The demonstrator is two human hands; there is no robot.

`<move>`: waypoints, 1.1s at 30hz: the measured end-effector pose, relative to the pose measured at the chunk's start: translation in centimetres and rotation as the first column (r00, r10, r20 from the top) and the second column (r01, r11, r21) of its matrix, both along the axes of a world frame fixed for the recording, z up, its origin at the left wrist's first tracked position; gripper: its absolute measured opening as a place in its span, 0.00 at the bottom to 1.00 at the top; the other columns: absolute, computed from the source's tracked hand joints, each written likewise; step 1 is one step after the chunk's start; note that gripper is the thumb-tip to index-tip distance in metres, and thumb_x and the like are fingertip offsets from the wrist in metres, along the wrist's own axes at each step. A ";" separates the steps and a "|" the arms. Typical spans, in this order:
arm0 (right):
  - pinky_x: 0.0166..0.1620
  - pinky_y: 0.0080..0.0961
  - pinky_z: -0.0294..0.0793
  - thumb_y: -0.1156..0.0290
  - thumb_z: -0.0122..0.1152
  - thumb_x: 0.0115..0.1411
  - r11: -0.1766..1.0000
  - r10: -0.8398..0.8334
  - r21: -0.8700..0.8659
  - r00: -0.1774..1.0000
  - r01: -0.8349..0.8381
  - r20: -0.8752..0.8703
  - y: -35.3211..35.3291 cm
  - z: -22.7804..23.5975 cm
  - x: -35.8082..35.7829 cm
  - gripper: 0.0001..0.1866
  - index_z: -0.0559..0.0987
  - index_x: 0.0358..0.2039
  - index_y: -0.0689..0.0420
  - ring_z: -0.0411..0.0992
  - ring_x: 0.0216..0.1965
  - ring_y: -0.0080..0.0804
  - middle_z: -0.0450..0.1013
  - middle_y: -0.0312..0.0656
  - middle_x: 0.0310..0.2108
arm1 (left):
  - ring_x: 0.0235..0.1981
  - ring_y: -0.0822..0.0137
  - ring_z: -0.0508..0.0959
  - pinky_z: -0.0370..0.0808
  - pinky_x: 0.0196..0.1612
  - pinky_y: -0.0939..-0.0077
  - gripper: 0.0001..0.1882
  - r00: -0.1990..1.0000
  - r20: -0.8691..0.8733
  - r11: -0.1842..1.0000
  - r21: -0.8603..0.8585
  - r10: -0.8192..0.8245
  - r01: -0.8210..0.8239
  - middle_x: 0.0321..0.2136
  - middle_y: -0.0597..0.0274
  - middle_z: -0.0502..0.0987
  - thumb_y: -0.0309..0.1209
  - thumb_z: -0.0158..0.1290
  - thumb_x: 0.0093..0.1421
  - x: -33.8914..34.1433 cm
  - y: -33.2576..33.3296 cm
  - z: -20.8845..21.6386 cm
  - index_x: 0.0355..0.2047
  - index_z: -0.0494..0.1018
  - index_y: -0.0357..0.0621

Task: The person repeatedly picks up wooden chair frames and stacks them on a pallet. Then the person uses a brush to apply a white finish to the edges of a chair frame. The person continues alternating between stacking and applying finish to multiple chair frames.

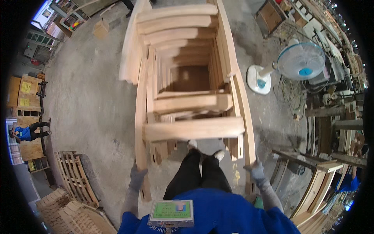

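Observation:
A wooden chair-like frame of pale bare wood stands before me, its two long side posts reaching down toward my body. My left hand, in a grey glove, is closed round the lower part of the left post. On the other side, my right hand, gloved as well, grips the right post. Behind this frame, several similar frames stand in a nested stack, with crossbars one behind another. Parts of my fingers are hidden by the posts.
A white and blue fan stands on the floor to the right, with loose cable beside it. Wooden pallets and stacked wood pieces lie at lower left. A person in blue is at far left; workbenches line the right side.

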State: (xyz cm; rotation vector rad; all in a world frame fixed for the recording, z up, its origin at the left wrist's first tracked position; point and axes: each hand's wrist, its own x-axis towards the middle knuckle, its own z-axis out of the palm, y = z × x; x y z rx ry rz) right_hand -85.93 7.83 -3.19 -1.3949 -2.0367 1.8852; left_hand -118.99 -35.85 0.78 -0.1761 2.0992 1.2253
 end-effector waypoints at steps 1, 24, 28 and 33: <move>0.39 0.22 0.71 0.82 0.66 0.37 0.991 0.060 0.112 0.990 -0.074 0.127 0.3 -2.0 0.7 0.43 0.57 0.56 0.62 0.67 0.34 0.25 0.69 0.40 0.39 | 0.39 0.65 0.73 0.71 0.41 0.75 0.40 1.000 -0.007 1.000 -0.016 -0.016 0.015 0.43 0.55 0.70 0.30 0.56 0.42 -0.6 0.5 -0.5 0.57 0.55 0.38; 0.38 0.26 0.73 0.78 0.65 0.40 0.989 0.092 -0.131 0.967 -0.062 0.238 9.3 -10.0 -12.0 0.25 0.71 0.42 0.66 0.73 0.32 0.32 0.74 0.43 0.33 | 0.45 0.63 0.70 0.67 0.47 0.70 0.29 0.942 0.331 0.986 0.131 0.052 -0.100 0.43 0.57 0.71 0.44 0.54 0.51 -11.5 6.8 -13.6 0.49 0.66 0.39; 0.41 0.23 0.71 0.63 0.61 0.49 0.969 0.116 -0.234 0.984 -0.082 0.135 10.4 -8.6 -14.0 0.23 0.72 0.44 0.62 0.71 0.36 0.27 0.73 0.40 0.36 | 0.45 0.65 0.69 0.69 0.48 0.71 0.32 0.897 0.420 0.911 0.304 0.135 -0.279 0.46 0.59 0.69 0.51 0.52 0.53 -13.3 6.8 -16.0 0.51 0.64 0.41; 0.50 0.22 0.65 0.43 0.45 0.58 0.918 -0.274 -0.297 0.962 0.264 0.007 8.7 -8.4 -16.1 0.34 0.66 0.52 0.61 0.66 0.47 0.27 0.68 0.42 0.47 | 0.42 0.67 0.70 0.72 0.43 0.73 0.30 0.894 0.400 0.800 0.458 0.204 -0.387 0.44 0.60 0.68 0.54 0.43 0.57 -14.4 9.6 -14.4 0.51 0.62 0.44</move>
